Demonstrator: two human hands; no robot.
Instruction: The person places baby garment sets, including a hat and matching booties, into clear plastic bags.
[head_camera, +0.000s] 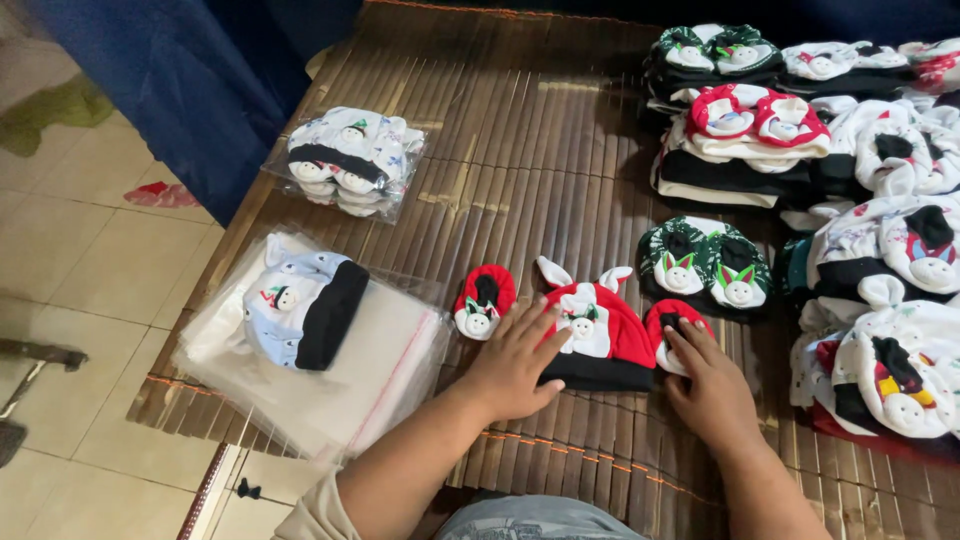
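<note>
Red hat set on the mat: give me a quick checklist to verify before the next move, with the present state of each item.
1. Left hand flat on the red hat: ok.
2. Right hand on the right red bootie: ok.
3. Left red bootie apart from both hands: ok.
4. Hat lies flat on the bamboo mat: ok.
5. Clear bags within reach: cannot tell.

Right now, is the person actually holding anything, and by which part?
Nothing is lifted. The left hand lies flat on the lower edge of the red baby hat; the right hand has its fingertips on the red bootie beside it.
</note>
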